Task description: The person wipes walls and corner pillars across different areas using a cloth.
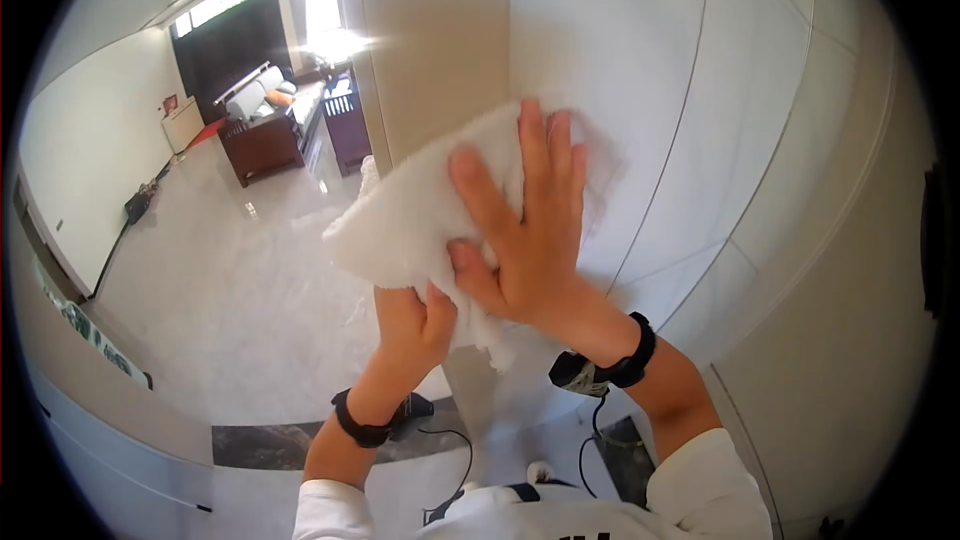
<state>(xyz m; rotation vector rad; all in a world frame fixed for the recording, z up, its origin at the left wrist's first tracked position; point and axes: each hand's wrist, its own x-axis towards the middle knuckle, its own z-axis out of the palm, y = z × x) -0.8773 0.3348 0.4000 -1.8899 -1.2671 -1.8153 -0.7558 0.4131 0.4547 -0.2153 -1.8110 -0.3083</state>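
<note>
A white fluffy towel (400, 210) is spread against the corner where the beige wall edge meets the pale tiled wall. My right hand (540, 230) lies on it with fingers spread, pressing it to the wall surface; the fingertips reach the towel's upper right edge. Lower down, my left hand (410, 325) grips the towel's bottom edge, its thumb showing and most of its fingers hidden behind the cloth. Part of the towel hangs below, between the two wrists. Each wrist wears a black strap with a small device and a cable.
Pale wall tiles (660, 60) with dark joints rise on the right. Beyond the wall edge, a shiny tiled floor (220, 310) leads to a dark wooden sofa (262, 145) near a bright window. A dark marble strip (270, 447) crosses the floor below my hands.
</note>
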